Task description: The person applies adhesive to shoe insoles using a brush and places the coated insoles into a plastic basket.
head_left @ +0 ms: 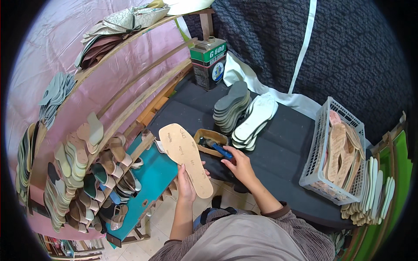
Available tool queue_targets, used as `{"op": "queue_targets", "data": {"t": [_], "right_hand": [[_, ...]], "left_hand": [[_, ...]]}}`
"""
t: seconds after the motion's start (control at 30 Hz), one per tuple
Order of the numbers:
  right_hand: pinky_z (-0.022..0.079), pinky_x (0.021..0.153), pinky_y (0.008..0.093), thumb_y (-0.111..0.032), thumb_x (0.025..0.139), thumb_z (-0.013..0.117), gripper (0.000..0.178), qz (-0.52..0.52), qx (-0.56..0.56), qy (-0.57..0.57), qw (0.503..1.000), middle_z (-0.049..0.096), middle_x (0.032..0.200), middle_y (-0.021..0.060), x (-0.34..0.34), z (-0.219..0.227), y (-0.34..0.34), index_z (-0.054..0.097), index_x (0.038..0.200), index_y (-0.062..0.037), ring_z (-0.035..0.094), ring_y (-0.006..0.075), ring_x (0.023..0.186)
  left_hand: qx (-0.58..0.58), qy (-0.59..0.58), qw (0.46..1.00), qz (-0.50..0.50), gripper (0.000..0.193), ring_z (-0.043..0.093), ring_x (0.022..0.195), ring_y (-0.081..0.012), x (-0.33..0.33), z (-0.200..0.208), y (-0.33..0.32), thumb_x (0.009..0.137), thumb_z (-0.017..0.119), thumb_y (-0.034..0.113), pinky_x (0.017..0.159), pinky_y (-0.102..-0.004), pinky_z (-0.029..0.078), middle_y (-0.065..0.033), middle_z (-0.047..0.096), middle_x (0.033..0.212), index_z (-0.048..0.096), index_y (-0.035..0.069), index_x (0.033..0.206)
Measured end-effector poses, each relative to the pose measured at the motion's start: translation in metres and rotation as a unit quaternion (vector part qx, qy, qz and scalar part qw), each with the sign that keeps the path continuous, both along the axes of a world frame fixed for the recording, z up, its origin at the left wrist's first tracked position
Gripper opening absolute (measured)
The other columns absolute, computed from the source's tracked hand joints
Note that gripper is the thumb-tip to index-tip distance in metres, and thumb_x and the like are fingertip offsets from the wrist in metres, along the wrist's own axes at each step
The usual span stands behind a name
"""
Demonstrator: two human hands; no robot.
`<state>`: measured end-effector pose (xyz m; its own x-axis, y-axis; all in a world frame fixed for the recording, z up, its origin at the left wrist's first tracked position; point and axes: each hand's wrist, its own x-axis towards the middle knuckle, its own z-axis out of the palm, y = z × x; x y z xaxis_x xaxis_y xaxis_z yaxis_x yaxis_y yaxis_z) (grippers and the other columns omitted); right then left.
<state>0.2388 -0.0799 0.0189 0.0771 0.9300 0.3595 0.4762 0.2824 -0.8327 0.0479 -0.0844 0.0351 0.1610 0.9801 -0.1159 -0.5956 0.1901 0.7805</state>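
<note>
My left hand [186, 186] holds a tan shoe insole [183, 152] by its edge, with faint handwritten marks on the face turned up. Right of it, my right hand [241, 167] grips the blue handle of a brush [222, 151]. The brush's head end dips into a small brown open container [209, 151] with dark stuff inside. Beyond the container, a stack of dark grey insoles [230, 106] stands beside a stack of white insoles [257, 119] on the black-covered table [283, 152].
A green-and-black metal can [208, 65] stands at the table's far left corner. On the right sits a white plastic crate [308, 172] of tan insoles, with upright pale insoles [370, 191] beside it. Racks of shoes [111, 163] and a teal board [152, 169] lie left.
</note>
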Motion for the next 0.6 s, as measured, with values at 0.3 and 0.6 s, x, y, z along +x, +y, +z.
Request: {"op": "queue_targets", "data": {"t": [0.3,0.6], "right_hand": [[0.049,0.061,0.0306,0.002,0.074,0.068,0.028,0.019,0.063,-0.025,0.998,0.057,0.079,0.0100,-0.005,0.010,0.025,0.066,0.101,-0.0068,0.061,0.0214,0.067],[0.055,0.065,0.0296,0.011,0.066,0.065,0.036,0.012,0.159,-0.022,0.987,0.054,0.097,0.0114,-0.014,0.043,0.021,0.068,0.097,-0.0072,0.063,0.0192,0.076]], "left_hand": [[0.017,0.033,0.996,-0.083,0.064,0.062,0.076,-0.0232,-0.033,-0.010,0.050,0.097,0.017,0.053,0.067,-0.0372,0.055,-0.0178,0.058,0.107,0.044,0.001,0.123],[0.015,0.074,0.990,-0.121,0.067,0.062,0.075,-0.0223,-0.035,-0.011,0.086,0.096,0.014,0.054,0.066,-0.0371,0.055,-0.0152,0.059,0.105,0.047,0.000,0.121]]}}
